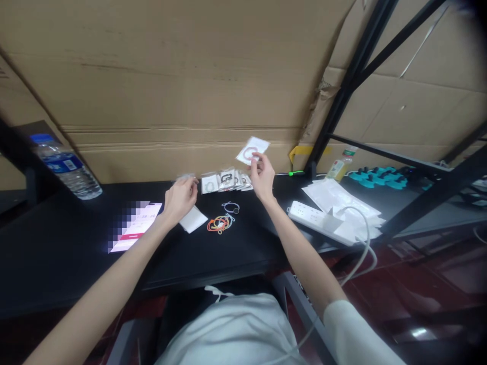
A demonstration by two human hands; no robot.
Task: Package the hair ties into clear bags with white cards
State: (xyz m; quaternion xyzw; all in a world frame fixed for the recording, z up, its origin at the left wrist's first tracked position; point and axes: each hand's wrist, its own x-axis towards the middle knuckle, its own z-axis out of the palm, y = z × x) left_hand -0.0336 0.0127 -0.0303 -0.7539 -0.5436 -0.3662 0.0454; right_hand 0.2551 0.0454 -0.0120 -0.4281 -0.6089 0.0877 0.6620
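Head view, right-hand fingers (263, 160) pinched on lower edge of white packet (254, 145), left-hand fingers (189, 185) curled, hold unclear.

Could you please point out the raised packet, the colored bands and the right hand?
Raised packet (258, 144), head view: white upper part.
Colored bands (220, 223), head view: pile's middle.
Right hand (264, 178), head view: below the fingers.

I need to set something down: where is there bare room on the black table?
Left of the phone, in front of the water bottle; also between the bands and the power strip, though the right arm crosses there. Crowded: back middle, around the packets, and right, around the papers.
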